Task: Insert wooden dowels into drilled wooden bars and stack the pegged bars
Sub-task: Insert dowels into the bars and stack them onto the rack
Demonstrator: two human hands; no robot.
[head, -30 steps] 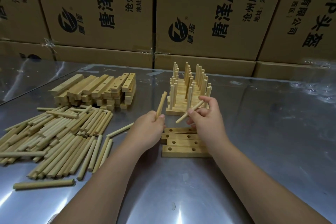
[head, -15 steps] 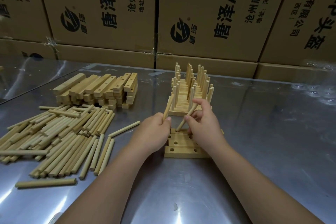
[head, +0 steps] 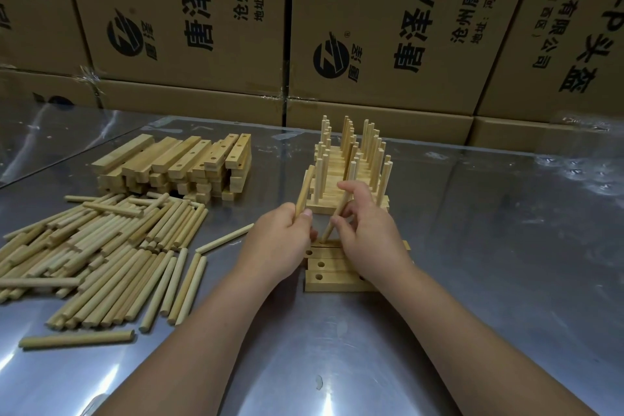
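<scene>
Two bare hands work over a glossy metal desk [head: 472,280]. The left hand [head: 282,243] pinches a smooth round dowel [head: 304,194] in closed fingers, tilted upward. The right hand [head: 369,230] pinches a second dowel [head: 334,216], its lower tip touching the farthest of several flat drilled bars [head: 332,272] lying beneath; whether it sits in a hole is hard to tell, since the hands hide much of them. Behind stands a stack of pegged bars [head: 347,176]. Loose dowels [head: 101,246] and plain bars [head: 179,165] lie left, before cardboard boxes [head: 388,27].
</scene>
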